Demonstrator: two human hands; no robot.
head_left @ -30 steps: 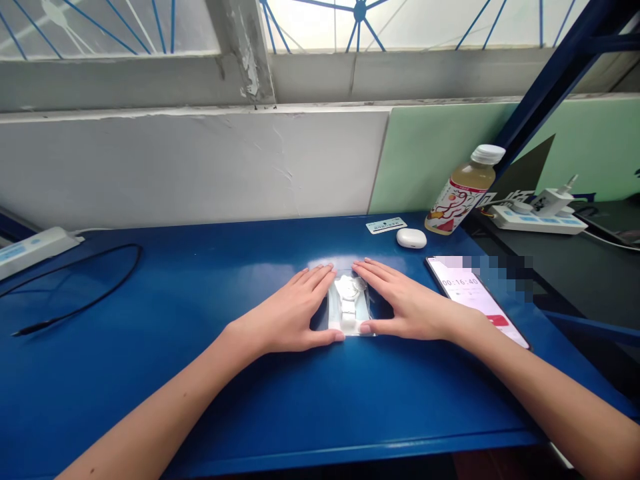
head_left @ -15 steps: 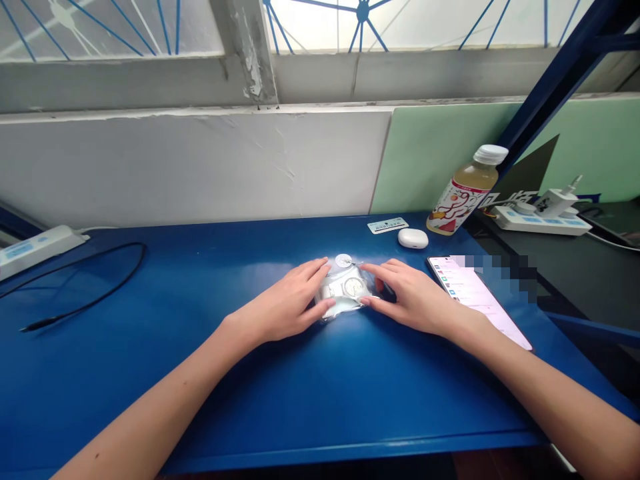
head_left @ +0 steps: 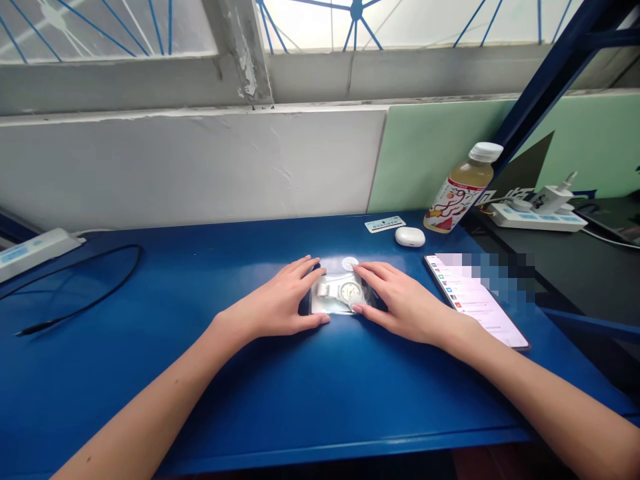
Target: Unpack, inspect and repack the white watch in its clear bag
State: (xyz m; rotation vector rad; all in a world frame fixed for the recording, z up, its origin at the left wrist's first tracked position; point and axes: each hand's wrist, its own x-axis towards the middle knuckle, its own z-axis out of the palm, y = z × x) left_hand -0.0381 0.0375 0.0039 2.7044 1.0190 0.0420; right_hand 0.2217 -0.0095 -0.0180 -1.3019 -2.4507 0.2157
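A white wristwatch (head_left: 351, 291) lies in a clear plastic bag (head_left: 333, 307) on the blue table, its round dial facing up. A small round white tag (head_left: 350, 264) shows at the top of the bag. My left hand (head_left: 280, 300) is beside the bag's left edge, fingers stretched and thumb apart, with the fingertips close to its corner. My right hand (head_left: 400, 300) spans the bag's right end, the forefinger by the tag and the thumb at the lower edge of the dial. Its other fingers are partly hidden.
A phone (head_left: 475, 300) with its screen lit lies right of my right hand. Behind are a white earbud case (head_left: 410, 237), a small card (head_left: 385, 224) and a drink bottle (head_left: 460, 193). A black cable (head_left: 135, 267) and power strip (head_left: 37, 253) lie left; another strip (head_left: 540, 217) is right.
My left fingers have spread and moved off the bag, the thumb now below its edge. The bag lies flatter, and the watch's band shows more. The camera view has shifted slightly.
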